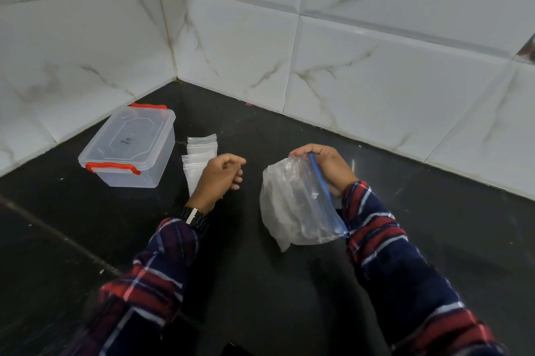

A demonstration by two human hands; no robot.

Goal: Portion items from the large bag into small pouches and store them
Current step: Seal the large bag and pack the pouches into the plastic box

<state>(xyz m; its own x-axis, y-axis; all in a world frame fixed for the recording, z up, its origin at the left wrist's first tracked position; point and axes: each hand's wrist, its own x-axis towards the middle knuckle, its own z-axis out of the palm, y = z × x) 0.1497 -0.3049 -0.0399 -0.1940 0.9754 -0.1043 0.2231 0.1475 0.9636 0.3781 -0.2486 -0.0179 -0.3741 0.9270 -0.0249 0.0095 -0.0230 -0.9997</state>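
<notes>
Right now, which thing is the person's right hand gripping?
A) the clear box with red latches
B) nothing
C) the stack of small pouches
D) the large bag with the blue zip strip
D: the right hand pinches the large bag at its blue zip strip.

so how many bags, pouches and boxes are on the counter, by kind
large zip bag: 1, held by the right hand
small pouches: at least 4, overlapping, partly behind the left hand
lidded clear box: 1
total: at least 6
</notes>
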